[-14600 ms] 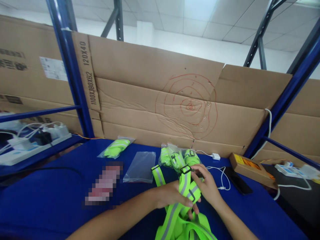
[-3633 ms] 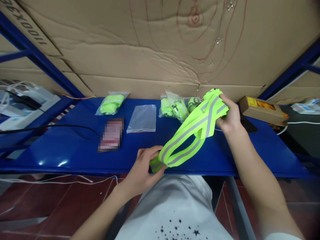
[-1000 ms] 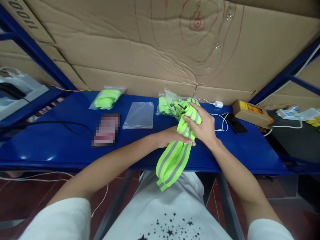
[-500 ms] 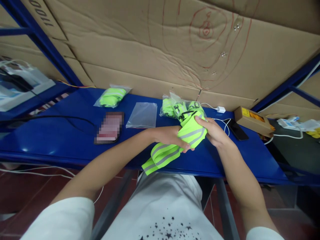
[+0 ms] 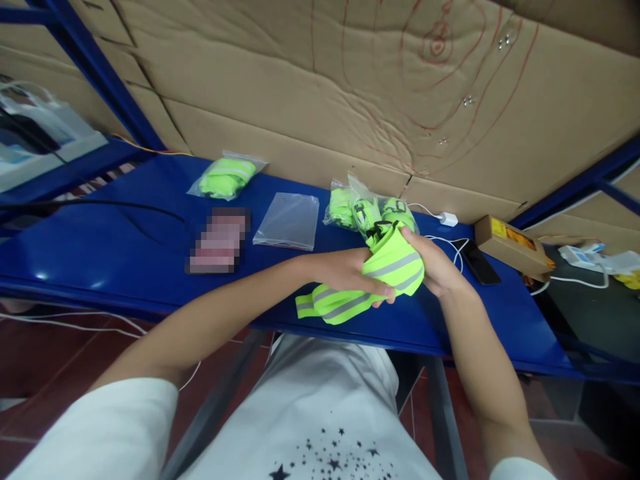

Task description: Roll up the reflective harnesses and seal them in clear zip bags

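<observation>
Both hands hold a neon-yellow reflective strap [image 5: 395,265] with grey stripes, bunched into a folded bundle above the blue table. My left hand [image 5: 353,272] grips the bundle from the left, its thumb across the strap and fingertips beneath. At the bundle's upper right, my right hand [image 5: 431,259] is closed on its edge, most of those fingers hidden behind the fabric. A loose looped end of strap hangs to the left below my left wrist. Black buckle parts show at the bundle's top. Just behind stand clear bags [image 5: 367,212] of similar yellow straps.
A flat clear plastic bag [image 5: 287,221] lies left of centre, near a phone [image 5: 220,241] with a blurred screen. Another bagged strap [image 5: 227,177] rests at the back left. On the right are a black phone [image 5: 479,261], white cables and an open cardboard box [image 5: 513,247].
The hanging strap end has drawn up closer to the bundle and shortened. Both hands keep their hold and have turned the bundle slightly. The camera view has shifted a little.
</observation>
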`<state>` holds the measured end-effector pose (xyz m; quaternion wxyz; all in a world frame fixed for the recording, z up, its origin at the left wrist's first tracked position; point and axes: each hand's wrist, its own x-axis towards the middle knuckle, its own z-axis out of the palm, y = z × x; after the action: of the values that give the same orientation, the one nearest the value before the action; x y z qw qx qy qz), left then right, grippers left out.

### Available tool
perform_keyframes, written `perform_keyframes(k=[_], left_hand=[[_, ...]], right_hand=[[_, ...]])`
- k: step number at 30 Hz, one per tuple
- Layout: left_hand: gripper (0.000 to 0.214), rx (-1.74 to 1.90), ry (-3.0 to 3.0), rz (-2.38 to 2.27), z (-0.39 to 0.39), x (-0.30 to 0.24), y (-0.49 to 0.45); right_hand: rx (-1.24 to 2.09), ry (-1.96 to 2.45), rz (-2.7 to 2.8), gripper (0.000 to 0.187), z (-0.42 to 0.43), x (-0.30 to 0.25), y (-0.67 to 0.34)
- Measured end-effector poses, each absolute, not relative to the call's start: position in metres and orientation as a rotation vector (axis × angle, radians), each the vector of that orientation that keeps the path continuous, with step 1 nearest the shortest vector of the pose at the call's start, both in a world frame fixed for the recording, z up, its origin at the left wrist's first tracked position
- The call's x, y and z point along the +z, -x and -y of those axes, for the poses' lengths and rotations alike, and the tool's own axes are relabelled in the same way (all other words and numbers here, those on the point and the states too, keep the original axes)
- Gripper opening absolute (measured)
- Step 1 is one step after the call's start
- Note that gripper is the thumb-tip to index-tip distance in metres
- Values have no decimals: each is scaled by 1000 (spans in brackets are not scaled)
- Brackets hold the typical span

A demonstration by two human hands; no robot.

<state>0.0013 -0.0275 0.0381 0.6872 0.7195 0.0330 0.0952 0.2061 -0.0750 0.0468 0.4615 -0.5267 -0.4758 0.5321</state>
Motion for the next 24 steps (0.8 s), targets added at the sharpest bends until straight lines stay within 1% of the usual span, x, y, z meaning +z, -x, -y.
perform_keyframes(k=[2,5,7,9,10,13,16,18,21,24], left_hand=[[28,250,-1613,-106,26,37,-2],[29,287,-1609,-140,20,32,-3],[30,283,-1596,-142,18,28,-5],[30,292,-1591,-133,18,25,-6],[31,297,-1603,-127,18,24,-7],[32,306,-1684,-119,18,23,-8],[31,309,-1731,-135,20,23,-9],[30,330,-1721,-156,20,22,-9],[29,339,-1692,-179,20,20,-11],[32,324,-1597,-207,18,18,-11]], right_hand=[[1055,1311,1247,40,70,41,-208],[754,1339,1419,39,66,37,-212],[629,1351,1546,45,68,39,-215],[554,1357,1669,59,71,42,-217],[545,1360,1730,66,73,43,-218],[579,1398,1877,76,78,43,-217],[609,1445,1929,94,81,42,-212],[684,1451,1941,99,82,41,-209],[850,1459,1850,96,80,38,-204],[932,1443,1710,78,75,34,-201]])
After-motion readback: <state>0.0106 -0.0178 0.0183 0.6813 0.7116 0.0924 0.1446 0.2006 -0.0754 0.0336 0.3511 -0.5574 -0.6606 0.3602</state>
